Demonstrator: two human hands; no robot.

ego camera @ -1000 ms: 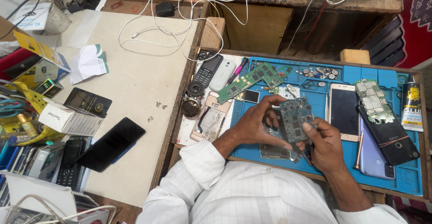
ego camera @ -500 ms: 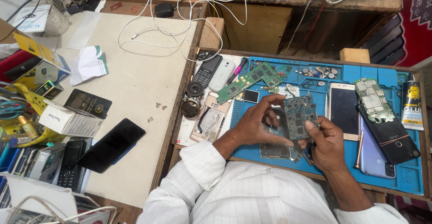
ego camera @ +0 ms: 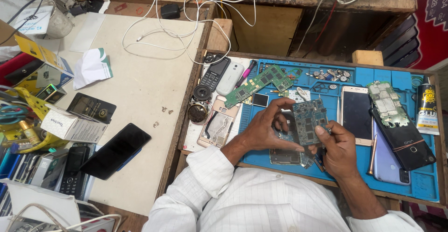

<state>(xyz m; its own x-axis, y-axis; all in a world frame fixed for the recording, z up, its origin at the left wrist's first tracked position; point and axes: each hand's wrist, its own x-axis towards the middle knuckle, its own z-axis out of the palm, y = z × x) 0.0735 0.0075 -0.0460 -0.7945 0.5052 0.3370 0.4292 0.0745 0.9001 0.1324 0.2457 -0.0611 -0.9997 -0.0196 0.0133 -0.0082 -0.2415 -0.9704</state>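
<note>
Blue repair mat (ego camera: 420,185) on a cluttered wooden bench. I see my left hand (ego camera: 266,129) and right hand (ego camera: 338,148) both pinching a dark green circuit board (ego camera: 309,122), fingers curled narrow, above the mat; farther back, a long green board (ego camera: 259,85).

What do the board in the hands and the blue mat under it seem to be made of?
Board: looks like rigid laminate with a dark blue-green matte coat, studded with small metal parts and chips. Both hands, left and right, hold it by its edges.
Mat: probably silicone or soft rubber; matte blue, with moulded compartments.
</note>
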